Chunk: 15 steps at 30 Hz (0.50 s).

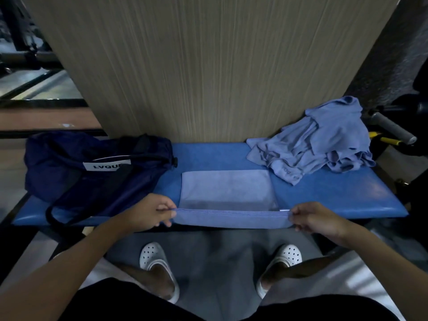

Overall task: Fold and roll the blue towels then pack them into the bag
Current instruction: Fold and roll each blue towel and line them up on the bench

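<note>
While the blue towel (225,191) lies spread flat across the middle of the padded blue bench (335,195), I hold its near edge lifted off the front of the seat, stretched in a straight band between my two hands. My left hand (150,213) pinches the left corner, thumb on top and fingers curled underneath the cloth. My right hand (312,217) pinches the right corner the same way, fingers bent around the hem. The far part of the towel rests smooth on the seat.

To my right, at the back corner of the bench, a crumpled pile of blue towels (319,142) sits heaped against the wall, its front edge just beside the flat towel's far right corner. To my left, the dark navy bag (92,167) slumps on the bench with a white label (107,165) on its side, and its black strap (53,212) loops over the front edge of the seat.

Behind the bench rises a wood-grain panel (208,66). Beyond the pile, a grey padded bar (391,127) sticks out at the right. Below my arms, my feet in white clogs (157,262) stand on the grey floor (213,262).
</note>
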Tool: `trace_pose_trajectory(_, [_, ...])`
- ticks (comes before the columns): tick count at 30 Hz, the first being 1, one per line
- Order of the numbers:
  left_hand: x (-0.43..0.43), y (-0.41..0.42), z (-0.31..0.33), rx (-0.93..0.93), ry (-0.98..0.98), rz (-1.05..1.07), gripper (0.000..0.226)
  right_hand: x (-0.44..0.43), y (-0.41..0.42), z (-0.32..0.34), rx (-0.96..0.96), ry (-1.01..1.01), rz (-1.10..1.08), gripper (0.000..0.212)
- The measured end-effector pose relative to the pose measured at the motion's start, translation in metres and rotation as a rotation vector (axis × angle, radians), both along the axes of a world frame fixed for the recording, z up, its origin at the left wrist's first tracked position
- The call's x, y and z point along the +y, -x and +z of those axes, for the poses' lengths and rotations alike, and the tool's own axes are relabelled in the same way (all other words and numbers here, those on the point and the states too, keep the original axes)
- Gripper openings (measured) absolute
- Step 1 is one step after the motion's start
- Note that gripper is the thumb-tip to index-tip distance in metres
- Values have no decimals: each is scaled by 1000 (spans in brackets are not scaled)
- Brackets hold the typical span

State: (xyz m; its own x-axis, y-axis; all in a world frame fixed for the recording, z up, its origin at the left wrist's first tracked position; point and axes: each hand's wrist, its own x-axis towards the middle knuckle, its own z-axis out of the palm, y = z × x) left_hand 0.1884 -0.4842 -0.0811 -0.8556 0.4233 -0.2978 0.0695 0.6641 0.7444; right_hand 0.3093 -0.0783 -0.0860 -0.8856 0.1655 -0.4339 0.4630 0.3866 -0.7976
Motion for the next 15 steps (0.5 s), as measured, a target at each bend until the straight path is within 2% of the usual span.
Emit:
trace_pose_trajectory(6, [14,10,-5,166,-65,127,8,0,15,-4,195,-63,-69,20])
trace_pose_trajectory(11, [29,44,-17,281,-111,283,18,-2,59,-15,373,-121,-204,19])
trace_pose_trajectory(13, [36,58,-23,314,-103,354,17,-1,80,-24,417,-146,-252,20])
trace_pose_trajectory(15, [43,72,-30,347,-77,394,12,1,99,-34,436,-169,-290,14])
